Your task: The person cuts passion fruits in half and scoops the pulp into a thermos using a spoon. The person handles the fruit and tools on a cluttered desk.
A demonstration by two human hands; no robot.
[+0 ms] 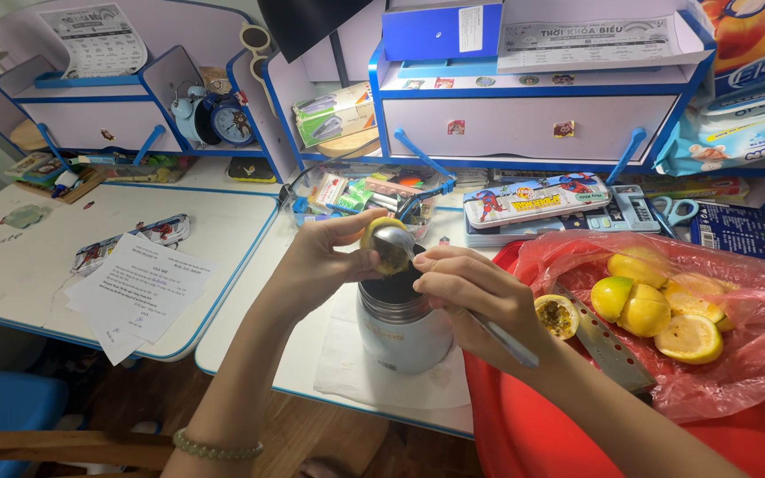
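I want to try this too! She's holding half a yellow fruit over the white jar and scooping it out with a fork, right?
Almost. The tool in the right hand is a spoon, not a fork; the head view shows its rounded metal bowl in the fruit half. The left hand does hold that yellow half over the white jar.

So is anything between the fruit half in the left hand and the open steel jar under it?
Nothing visible. The left hand holds the fruit half right above the jar mouth; only the spoon in the right hand sits in the fruit.
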